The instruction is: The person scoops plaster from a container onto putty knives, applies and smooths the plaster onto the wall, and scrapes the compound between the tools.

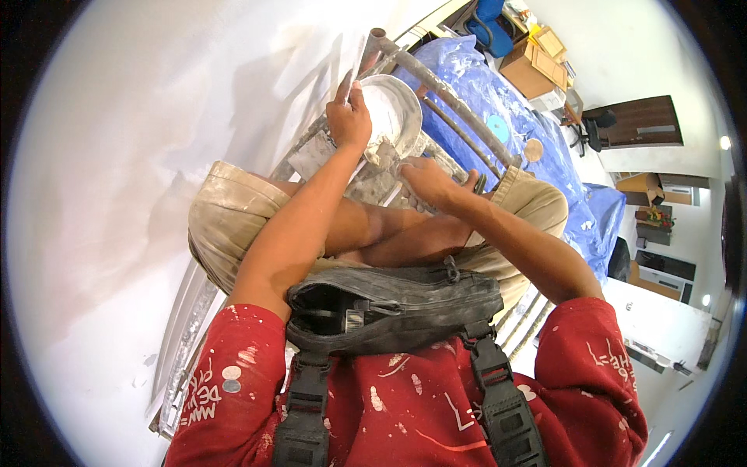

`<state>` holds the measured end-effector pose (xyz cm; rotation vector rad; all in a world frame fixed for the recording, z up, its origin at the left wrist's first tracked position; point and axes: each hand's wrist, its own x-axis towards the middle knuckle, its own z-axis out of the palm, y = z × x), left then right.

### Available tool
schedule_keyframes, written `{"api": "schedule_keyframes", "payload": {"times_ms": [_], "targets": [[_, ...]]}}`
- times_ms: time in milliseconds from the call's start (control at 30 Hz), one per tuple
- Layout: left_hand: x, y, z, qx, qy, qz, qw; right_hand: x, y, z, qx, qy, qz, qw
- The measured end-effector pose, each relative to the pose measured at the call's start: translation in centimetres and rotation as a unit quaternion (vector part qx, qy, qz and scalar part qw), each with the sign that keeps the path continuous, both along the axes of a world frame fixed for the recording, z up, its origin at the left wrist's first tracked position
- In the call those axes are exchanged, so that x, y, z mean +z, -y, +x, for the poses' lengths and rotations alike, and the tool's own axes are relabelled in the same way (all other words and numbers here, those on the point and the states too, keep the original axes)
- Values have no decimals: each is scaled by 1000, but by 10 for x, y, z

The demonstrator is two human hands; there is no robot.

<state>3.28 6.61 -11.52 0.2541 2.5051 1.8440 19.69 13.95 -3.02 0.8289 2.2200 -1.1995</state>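
Observation:
Beside the wall, my left hand is closed around a thin, pale flat-bladed tool seen nearly edge-on; its exact kind is unclear. A round bucket with white wall putty inside stands just right of that hand. My right hand grips a putty knife whose blade carries a lump of putty at the bucket's near rim. Part of its handle is hidden by my fingers. Both hands are in front of my crossed legs.
A white wall rises close on my left. Metal scaffold pipes run past the bucket on the right. Beyond them, blue plastic sheeting is spread below. An open black bag rests at my waist. Cardboard boxes and chairs stand farther off.

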Motion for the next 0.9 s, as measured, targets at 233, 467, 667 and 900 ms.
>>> {"api": "schedule_keyframes", "payload": {"times_ms": [233,467,667,900], "targets": [[9,8,-11,-102,4,25,994,12,-62,-14,108,-163,231,953],[4,13,-16,-77,-8,-22,997,22,-13,-39,355,-92,346,864],[2,7,-23,-96,-10,-62,993,-4,-35,-4,467,-134,449,750],[3,10,-25,-104,-34,-97,989,11,-54,-20,448,-89,465,759]]}}
